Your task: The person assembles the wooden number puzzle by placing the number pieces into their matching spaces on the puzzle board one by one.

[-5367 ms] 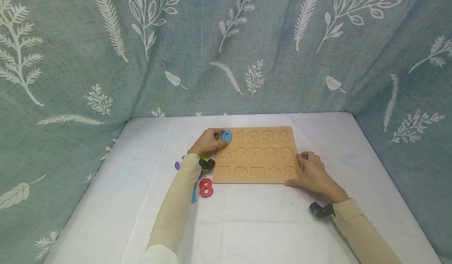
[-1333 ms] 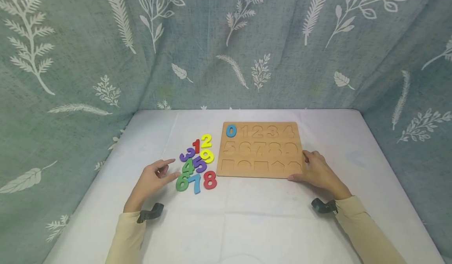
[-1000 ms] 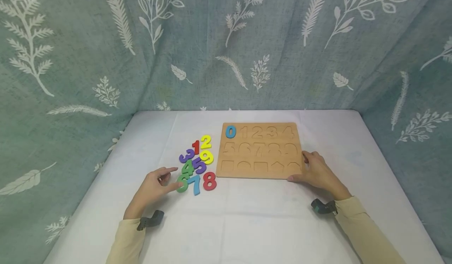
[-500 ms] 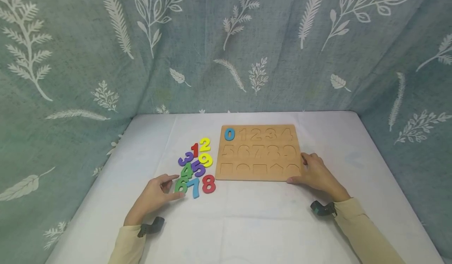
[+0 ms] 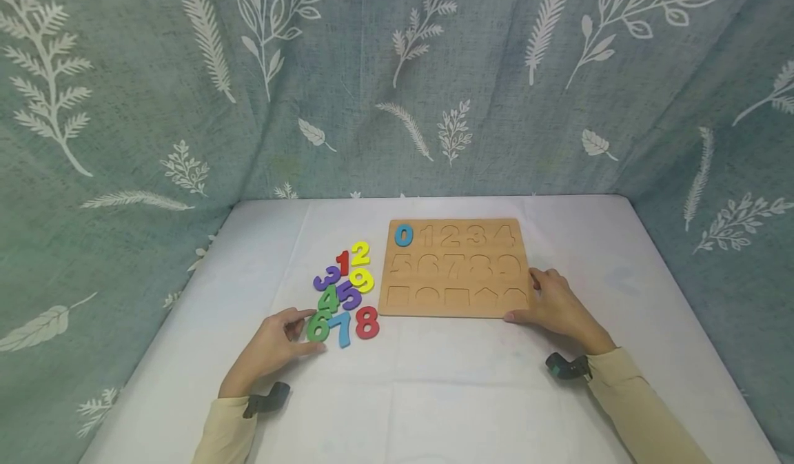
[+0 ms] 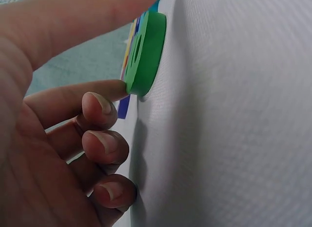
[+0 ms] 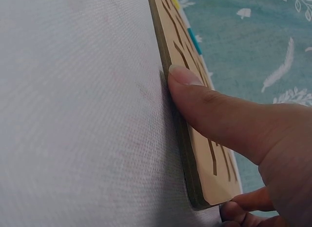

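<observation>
In the head view my left hand (image 5: 269,347) is low at the left, with thumb and index finger spread around a green number 6 (image 5: 318,326). The left wrist view shows the index fingertip at the edge of the green 6 (image 6: 148,53), the other fingers bent; the thumb tip is cut off by the frame. My right hand (image 5: 558,309) holds the near right corner of a wooden number puzzle board (image 5: 459,278), thumb on the front edge (image 7: 183,119) and fingers at the right side. A blue 0 (image 5: 404,236) sits in the board's first recess.
Left of the board lie more loose numbers, close together: yellow 2 (image 5: 360,253), red 1 (image 5: 343,263), purple 3 (image 5: 326,278), yellow 9 (image 5: 362,280), green 4 (image 5: 329,299), purple 5 (image 5: 349,295), blue 7 (image 5: 341,329), red 8 (image 5: 367,323). A patterned curtain (image 5: 360,105) surrounds the white table (image 5: 434,395).
The left hand has left the blue 0 in the board and come back to the loose numbers, then lower around the green 6. The right hand has stayed at the board's corner.
</observation>
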A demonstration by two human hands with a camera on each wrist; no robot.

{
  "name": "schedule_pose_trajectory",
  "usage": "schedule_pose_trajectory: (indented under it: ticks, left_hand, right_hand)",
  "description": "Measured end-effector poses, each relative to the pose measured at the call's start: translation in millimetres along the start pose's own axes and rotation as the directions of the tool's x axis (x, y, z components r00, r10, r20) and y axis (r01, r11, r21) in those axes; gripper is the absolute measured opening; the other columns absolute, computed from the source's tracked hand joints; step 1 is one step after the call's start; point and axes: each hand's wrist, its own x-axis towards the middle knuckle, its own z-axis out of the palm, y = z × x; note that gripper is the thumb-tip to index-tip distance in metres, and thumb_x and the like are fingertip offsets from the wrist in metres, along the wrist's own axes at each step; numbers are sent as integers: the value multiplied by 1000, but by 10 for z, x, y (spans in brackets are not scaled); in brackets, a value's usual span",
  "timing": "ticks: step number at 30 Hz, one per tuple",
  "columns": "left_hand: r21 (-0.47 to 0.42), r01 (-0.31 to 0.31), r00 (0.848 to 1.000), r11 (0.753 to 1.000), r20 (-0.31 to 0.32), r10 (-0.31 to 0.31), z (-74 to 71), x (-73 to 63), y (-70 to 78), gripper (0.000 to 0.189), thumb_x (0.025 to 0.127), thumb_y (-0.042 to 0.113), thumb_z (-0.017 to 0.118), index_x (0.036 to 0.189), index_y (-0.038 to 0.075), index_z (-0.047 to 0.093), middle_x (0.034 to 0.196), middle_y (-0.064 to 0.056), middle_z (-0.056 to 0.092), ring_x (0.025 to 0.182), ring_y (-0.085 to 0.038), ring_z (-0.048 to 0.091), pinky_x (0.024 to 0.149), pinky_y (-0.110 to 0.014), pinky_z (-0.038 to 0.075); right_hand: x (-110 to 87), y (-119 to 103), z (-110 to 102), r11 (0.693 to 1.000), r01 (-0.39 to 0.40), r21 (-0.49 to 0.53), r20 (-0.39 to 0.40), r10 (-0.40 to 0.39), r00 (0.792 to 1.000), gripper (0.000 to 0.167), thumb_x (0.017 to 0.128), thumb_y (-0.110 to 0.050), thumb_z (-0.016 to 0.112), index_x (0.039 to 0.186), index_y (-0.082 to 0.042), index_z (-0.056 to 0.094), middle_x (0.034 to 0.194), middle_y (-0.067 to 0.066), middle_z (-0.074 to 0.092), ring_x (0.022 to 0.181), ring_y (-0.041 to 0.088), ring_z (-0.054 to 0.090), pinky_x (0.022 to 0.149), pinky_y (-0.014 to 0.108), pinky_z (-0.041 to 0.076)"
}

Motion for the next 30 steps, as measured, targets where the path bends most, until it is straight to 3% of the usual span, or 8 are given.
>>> schedule_pose_trajectory:
  ticks: [10,18,30]
  left_hand:
    - [22,14,1000,1000,-3,-14,-4,12,10,73,75,41,92,136,10,66,90,-2,56,87,-17,51,69,-28,41]
    - [33,25,1000,999,-1,-25,3,13,25,72,76,40,91,137,10,65,98,-2,62,92,-18,54,78,-33,48]
    - [47,18,1000,999,-18,-17,-6,9,23,71,76,43,91,134,8,67,90,-2,57,87,-17,52,71,-31,42]
  right_hand:
    - [-3,-14,-5,1000,-3,0,1,3,1000,121,69,-57,92,149,16,38,118,25,54,105,32,49,88,48,49]
    - [0,-7,-6,1000,-9,3,5,9,1000,122,69,-57,92,149,17,37,119,25,54,106,33,48,89,48,49]
    - [10,8,11,1000,-1,3,-3,1,1000,122,70,-56,92,150,16,36,120,25,53,106,33,48,90,50,49]
